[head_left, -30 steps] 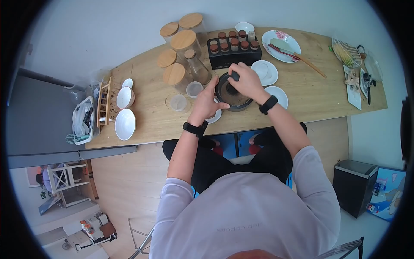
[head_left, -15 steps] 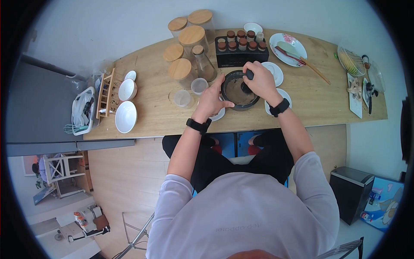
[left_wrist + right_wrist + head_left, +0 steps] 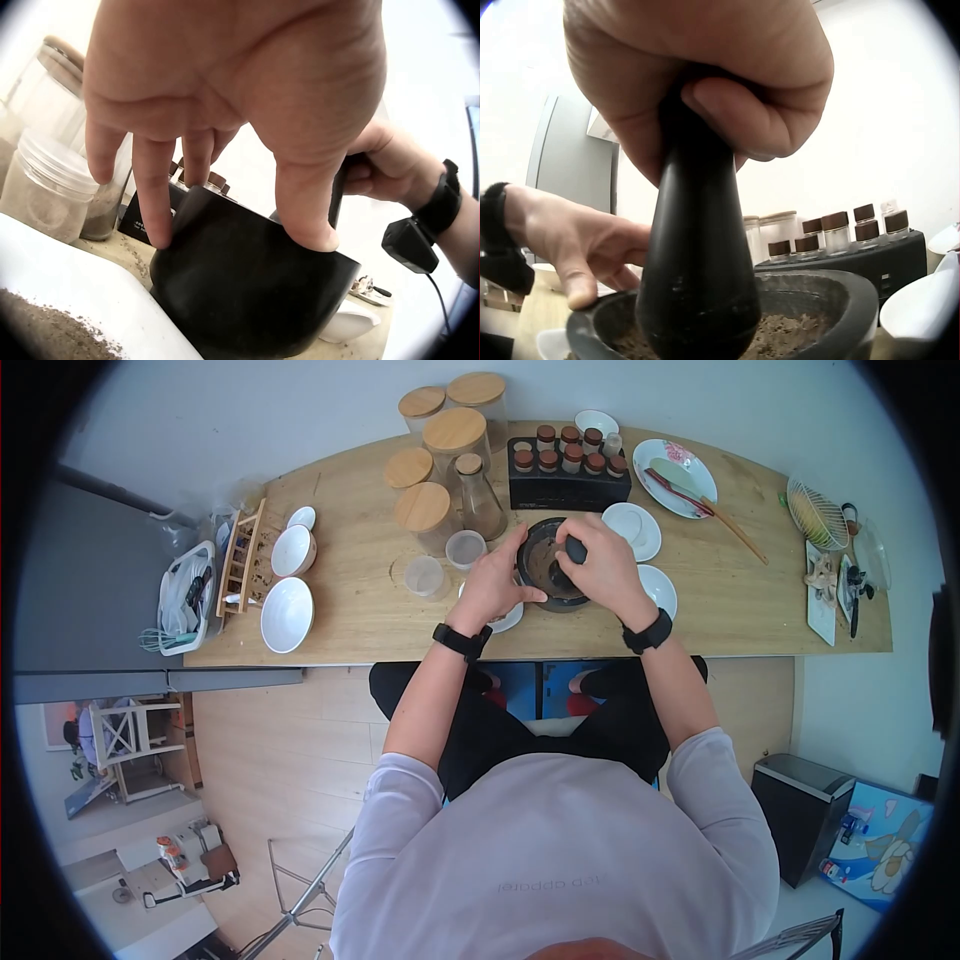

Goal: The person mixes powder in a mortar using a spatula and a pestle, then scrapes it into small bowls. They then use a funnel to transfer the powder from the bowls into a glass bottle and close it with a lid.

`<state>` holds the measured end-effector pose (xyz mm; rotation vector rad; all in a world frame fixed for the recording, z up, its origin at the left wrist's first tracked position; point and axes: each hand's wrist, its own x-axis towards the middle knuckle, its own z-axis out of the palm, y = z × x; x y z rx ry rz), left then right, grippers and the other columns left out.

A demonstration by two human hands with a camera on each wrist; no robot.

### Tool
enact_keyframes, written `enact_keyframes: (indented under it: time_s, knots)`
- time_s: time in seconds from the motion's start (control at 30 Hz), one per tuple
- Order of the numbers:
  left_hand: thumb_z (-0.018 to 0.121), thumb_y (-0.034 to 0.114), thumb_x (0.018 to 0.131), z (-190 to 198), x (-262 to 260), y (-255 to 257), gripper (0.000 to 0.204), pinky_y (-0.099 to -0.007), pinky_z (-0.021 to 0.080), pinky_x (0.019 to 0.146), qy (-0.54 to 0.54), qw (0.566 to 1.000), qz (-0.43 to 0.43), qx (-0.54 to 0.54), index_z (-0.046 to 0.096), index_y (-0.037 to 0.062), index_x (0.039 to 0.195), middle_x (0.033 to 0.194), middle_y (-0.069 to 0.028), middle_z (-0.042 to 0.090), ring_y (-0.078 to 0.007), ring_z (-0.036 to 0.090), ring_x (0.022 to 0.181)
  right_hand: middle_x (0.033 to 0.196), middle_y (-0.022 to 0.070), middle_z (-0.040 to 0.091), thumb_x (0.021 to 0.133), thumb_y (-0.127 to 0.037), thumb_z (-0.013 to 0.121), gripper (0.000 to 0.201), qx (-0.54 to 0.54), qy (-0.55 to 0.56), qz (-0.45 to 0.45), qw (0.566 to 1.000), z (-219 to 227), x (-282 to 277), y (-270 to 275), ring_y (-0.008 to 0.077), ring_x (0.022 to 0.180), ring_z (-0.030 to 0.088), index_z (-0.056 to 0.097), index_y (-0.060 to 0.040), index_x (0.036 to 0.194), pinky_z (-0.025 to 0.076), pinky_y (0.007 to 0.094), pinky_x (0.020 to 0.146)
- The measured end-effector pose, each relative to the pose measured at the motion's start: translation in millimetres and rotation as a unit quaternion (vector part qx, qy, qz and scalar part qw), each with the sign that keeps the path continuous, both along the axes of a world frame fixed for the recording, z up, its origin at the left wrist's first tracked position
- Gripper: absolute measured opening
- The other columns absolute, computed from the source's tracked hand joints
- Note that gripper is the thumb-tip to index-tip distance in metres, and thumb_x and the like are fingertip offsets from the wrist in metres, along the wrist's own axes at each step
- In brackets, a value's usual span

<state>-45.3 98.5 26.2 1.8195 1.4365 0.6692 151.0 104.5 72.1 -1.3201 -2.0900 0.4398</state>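
Observation:
A black stone mortar (image 3: 568, 605) stands on the wooden table in front of the person. My left hand (image 3: 490, 588) spans its left side, thumb on the near rim and fingers against the wall (image 3: 247, 292). The right hand (image 3: 608, 572) wraps round the top of a black pestle (image 3: 701, 255), whose thick end is down inside the mortar. Coarse brown powder (image 3: 789, 334) lies in the bowl around the pestle. Beside the mortar, partly under the left hand, a white dish (image 3: 105, 274) holds more brown powder.
Lidded glass jars (image 3: 455, 430) and plastic cups (image 3: 426, 578) stand to the left. Behind the mortar is a black spice rack (image 3: 570, 490) of small bottles. White plates (image 3: 657, 588) lie close on the right, white bowls (image 3: 287, 615) at the far left.
The pestle and right hand shift about inside the mortar, tilting one way and another. The left hand stays on the rim. The head view has moved slightly.

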Motion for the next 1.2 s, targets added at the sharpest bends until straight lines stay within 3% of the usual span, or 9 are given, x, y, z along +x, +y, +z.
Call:
enact_keyframes:
  time_s: [0.13, 0.3, 0.4, 0.5, 0.7, 0.8, 0.9, 1.03, 1.2]
  knots:
    - [0.095, 0.020, 0.055, 4, 1, 0, 0.113, -0.0420, 0.050, 0.094, 0.015, 1.000, -0.005, 0.017, 0.036, 0.0069, 0.150, 0.129, -0.0177, 0.063, -0.0367, 0.063, 0.110, 0.090, 0.0095, 0.059, 0.077, -0.014, 0.072, 0.021, 0.009, -0.024, -0.014, 1.000, -21, -11, -2, 0.0361, 0.076, 0.065, 0.061, -0.0142, 0.096, 0.051, 0.0463, 0.064]
    - [0.094, 0.019, 0.055, -6, -1, 0, 0.112, -0.0431, 0.050, 0.091, 0.009, 0.998, -0.005, 0.061, 0.036, 0.0070, 0.150, 0.122, -0.0193, 0.066, -0.0383, 0.065, 0.104, 0.088, 0.0101, 0.058, 0.077, -0.013, 0.071, 0.020, 0.029, -0.015, 0.025, 0.999, -9, -12, 9, 0.0366, 0.075, 0.064, 0.062, -0.0132, 0.094, 0.051, 0.0464, 0.064]
    - [0.094, 0.020, 0.055, 1, 0, -2, 0.111, -0.0439, 0.049, 0.090, -0.003, 1.000, -0.003, 0.010, 0.036, 0.0059, 0.150, 0.113, -0.0205, 0.068, -0.0388, 0.066, 0.098, 0.088, 0.0102, 0.058, 0.076, -0.013, 0.070, 0.019, 0.021, 0.029, 0.033, 0.999, -1, -20, 0, 0.0369, 0.076, 0.064, 0.062, -0.0129, 0.094, 0.051, 0.0471, 0.065]
    - [0.093, 0.021, 0.056, 2, -1, 0, 0.111, -0.0439, 0.049, 0.089, 0.011, 1.000, -0.013, 0.008, 0.035, 0.0044, 0.149, 0.106, -0.0211, 0.069, -0.0386, 0.067, 0.093, 0.088, 0.0100, 0.058, 0.076, -0.013, 0.070, 0.019, 0.032, -0.028, 0.020, 0.999, -21, -27, 2, 0.0371, 0.077, 0.064, 0.062, -0.0130, 0.093, 0.050, 0.0474, 0.066]
    - [0.093, 0.022, 0.056, -5, -2, -1, 0.112, -0.0420, 0.049, 0.092, 0.011, 0.997, -0.015, 0.079, 0.034, 0.0042, 0.150, 0.120, -0.0211, 0.066, -0.0386, 0.064, 0.107, 0.088, 0.0101, 0.058, 0.077, -0.013, 0.069, 0.018, 0.026, 0.000, 0.024, 0.999, 0, -17, 28, 0.0372, 0.078, 0.063, 0.062, -0.0130, 0.093, 0.050, 0.0469, 0.066]
    - [0.093, 0.022, 0.056, -4, -2, 0, 0.113, -0.0424, 0.049, 0.095, 0.018, 0.999, -0.015, 0.049, 0.033, 0.0046, 0.150, 0.128, -0.0205, 0.063, -0.0380, 0.061, 0.115, 0.089, 0.0097, 0.058, 0.078, -0.014, 0.070, 0.018, 0.031, 0.021, 0.015, 0.999, -2, -22, 27, 0.0368, 0.079, 0.064, 0.061, -0.0131, 0.094, 0.050, 0.0468, 0.066]
    - [0.093, 0.023, 0.056, 1, -2, 1, 0.114, -0.0431, 0.049, 0.096, 0.016, 0.999, -0.022, 0.022, 0.032, 0.0044, 0.150, 0.130, -0.0201, 0.062, -0.0377, 0.060, 0.117, 0.089, 0.0101, 0.059, 0.078, -0.015, 0.070, 0.019, 0.008, -0.023, -0.005, 1.000, -20, -28, 26, 0.0379, 0.081, 0.064, 0.061, -0.0128, 0.094, 0.050, 0.0473, 0.066]
    - [0.093, 0.023, 0.056, -1, -2, 0, 0.115, -0.0427, 0.048, 0.097, 0.024, 0.999, -0.022, 0.036, 0.031, 0.0037, 0.151, 0.131, -0.0195, 0.062, -0.0376, 0.060, 0.117, 0.089, 0.0115, 0.059, 0.078, -0.015, 0.070, 0.019, -0.015, -0.058, 0.048, 0.997, -10, -16, 44, 0.0385, 0.081, 0.063, 0.061, -0.0128, 0.094, 0.050, 0.0474, 0.067]
    - [0.093, 0.024, 0.056, -1, -2, -1, 0.115, -0.0417, 0.048, 0.099, 0.032, 0.999, -0.015, 0.035, 0.030, 0.0033, 0.151, 0.134, -0.0183, 0.060, -0.0369, 0.059, 0.119, 0.089, 0.0113, 0.059, 0.079, -0.015, 0.071, 0.019, 0.040, -0.023, -0.008, 0.999, -7, -14, 47, 0.0379, 0.081, 0.064, 0.061, -0.0126, 0.095, 0.051, 0.0474, 0.067]
